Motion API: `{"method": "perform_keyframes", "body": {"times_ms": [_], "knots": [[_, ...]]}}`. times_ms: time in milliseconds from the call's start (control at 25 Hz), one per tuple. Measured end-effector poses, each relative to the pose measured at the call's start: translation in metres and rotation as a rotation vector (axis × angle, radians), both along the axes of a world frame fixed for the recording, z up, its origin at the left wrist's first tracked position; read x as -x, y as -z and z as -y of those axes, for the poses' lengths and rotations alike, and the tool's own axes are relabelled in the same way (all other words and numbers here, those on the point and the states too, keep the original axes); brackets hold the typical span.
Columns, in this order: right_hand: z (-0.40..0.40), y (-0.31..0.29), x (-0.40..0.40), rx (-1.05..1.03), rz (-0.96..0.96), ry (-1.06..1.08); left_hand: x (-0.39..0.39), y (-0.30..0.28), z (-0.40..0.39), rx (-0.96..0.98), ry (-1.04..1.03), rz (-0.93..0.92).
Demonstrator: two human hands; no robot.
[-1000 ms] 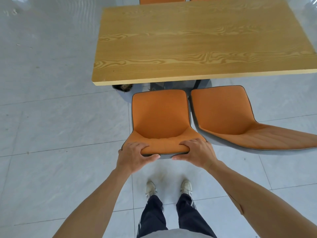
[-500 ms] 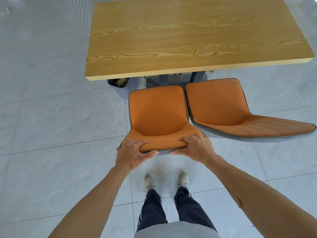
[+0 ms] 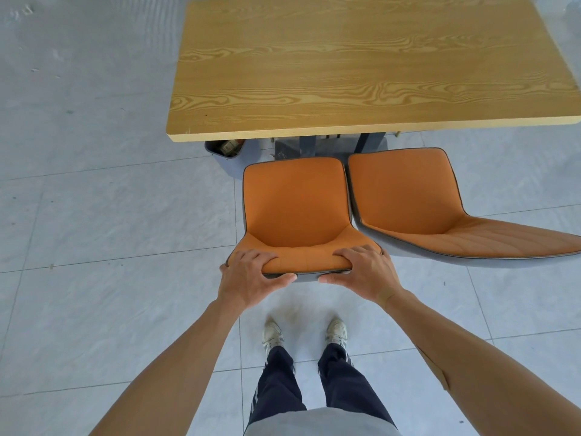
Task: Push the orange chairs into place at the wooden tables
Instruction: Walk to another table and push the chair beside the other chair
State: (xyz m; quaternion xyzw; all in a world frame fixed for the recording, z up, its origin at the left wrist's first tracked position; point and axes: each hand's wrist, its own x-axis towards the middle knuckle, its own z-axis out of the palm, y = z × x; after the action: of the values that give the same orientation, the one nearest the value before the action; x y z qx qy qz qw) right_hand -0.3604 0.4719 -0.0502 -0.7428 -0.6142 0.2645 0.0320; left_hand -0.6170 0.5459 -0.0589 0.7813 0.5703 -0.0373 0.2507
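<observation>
A small gap shows between the chair [image 3: 295, 212] and the table edge [image 3: 345, 132]. The second chair [image 3: 408, 196] sits just beside it on the right. Open floor [image 3: 110, 231] lies to the left.

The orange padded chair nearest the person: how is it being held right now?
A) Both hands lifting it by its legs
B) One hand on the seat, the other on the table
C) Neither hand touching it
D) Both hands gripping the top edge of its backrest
D: the left hand and the right hand both curl over the top edge of the backrest of the orange padded chair, fingers in front, thumbs behind.
</observation>
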Motion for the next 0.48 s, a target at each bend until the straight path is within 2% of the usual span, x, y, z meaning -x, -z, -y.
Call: {"method": "perform_keyframes", "body": {"times_ms": [280,480], "knots": [[0.002,0.005,0.0,-0.016,0.01,-0.012,0.001,0.002,0.0,0.008,0.002,-0.015],[-0.005,-0.005,-0.004,0.126,-0.016,-0.044,0.0,-0.011,-0.007,0.169,0.007,-0.041]]}}
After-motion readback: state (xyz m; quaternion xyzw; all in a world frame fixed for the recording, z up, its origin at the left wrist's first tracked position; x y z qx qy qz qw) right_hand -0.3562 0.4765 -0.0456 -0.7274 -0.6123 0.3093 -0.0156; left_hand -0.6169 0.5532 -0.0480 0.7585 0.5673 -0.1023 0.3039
